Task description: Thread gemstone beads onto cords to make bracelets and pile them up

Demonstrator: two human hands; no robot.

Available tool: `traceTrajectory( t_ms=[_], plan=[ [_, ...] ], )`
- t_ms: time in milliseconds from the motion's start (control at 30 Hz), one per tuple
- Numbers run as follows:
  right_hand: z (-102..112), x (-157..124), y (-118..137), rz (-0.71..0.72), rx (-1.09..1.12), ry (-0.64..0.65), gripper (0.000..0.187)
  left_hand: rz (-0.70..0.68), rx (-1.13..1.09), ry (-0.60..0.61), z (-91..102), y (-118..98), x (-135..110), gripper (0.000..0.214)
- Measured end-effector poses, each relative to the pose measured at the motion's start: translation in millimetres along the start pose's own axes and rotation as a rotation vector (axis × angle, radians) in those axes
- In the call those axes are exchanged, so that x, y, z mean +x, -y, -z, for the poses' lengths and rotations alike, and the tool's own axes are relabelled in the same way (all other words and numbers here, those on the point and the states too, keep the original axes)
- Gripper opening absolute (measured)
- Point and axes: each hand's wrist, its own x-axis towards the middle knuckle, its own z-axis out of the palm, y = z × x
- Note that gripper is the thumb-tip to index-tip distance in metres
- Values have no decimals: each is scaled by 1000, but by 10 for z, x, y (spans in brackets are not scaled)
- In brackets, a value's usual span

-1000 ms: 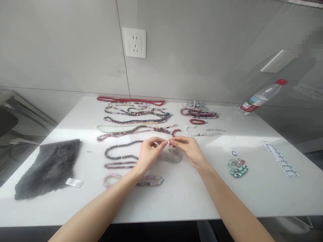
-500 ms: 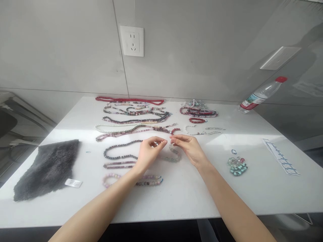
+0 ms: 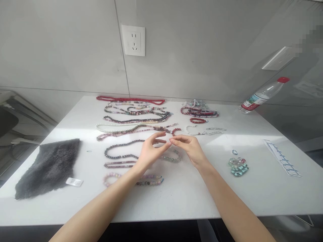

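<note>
My left hand (image 3: 153, 150) is raised over the middle of the table, its index finger lifted apart from the thumb. The left thumb tip meets, or nearly meets, the fingertips of my right hand (image 3: 190, 148). The right thumb and index finger are pinched together; whatever lies between them is too small to make out. Just below and between the hands is a strand of clear and pale green beads (image 3: 176, 158), partly hidden by the left hand. A dark bead strand (image 3: 114, 156) and a lilac bead strand (image 3: 111, 176) lie left of and behind my left forearm.
Rows of bead strands, including a red one (image 3: 131, 99), lie along the back. At right are a bead cluster (image 3: 239, 168), a small blue-edged ring (image 3: 234, 152), a white-and-blue strip (image 3: 282, 158) and a bottle (image 3: 256, 99). A dark furry cloth (image 3: 49, 166) lies at left.
The left index finger has lifted away from the thumb, and the left thumb has moved right to the right fingertips. The pale bead strand now sits as a rounder curve below the hands.
</note>
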Motion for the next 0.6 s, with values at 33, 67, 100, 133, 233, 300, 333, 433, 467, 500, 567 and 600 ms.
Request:
traceTrajectory(
  t_ms=[33, 67, 100, 133, 233, 300, 333, 433, 467, 500, 567, 600],
  plan=[
    [-1, 3, -5, 7, -2, 10, 25, -20, 8, -2, -1, 15, 11, 40],
    [-4, 7, -11, 15, -5, 22, 26, -41, 19, -4, -5, 34, 24, 36],
    [-7, 11, -16, 23, -9, 33, 28, -54, 29, -4, -11, 57, 38, 32],
    [-11, 13, -20, 31, -15, 45, 29, -62, 30, -2, -20, 80, 52, 29],
    [-21, 13, -27, 45, -41, 66, 27, -70, -21, -12, -51, 130, 78, 24],
    [-24, 7, -27, 48, -58, 61, 27, -44, -100, -16, -65, 141, 82, 24],
    [-25, 3, -27, 49, -67, 59, 26, -24, -142, -17, -68, 141, 81, 24],
    [-29, -8, -22, 53, -76, 73, 25, 31, -225, -13, -61, 135, 74, 27],
    [-30, -11, -20, 54, -75, 80, 24, 43, -242, -8, -55, 134, 72, 27],
    [-32, -14, -19, 53, -74, 84, 24, 52, -255, -5, -49, 134, 72, 27],
    [-37, -18, -16, 50, -73, 89, 22, 70, -276, 4, -35, 136, 74, 27],
    [-40, -19, -16, 50, -75, 88, 21, 78, -285, 8, -27, 138, 77, 27]
  ],
)
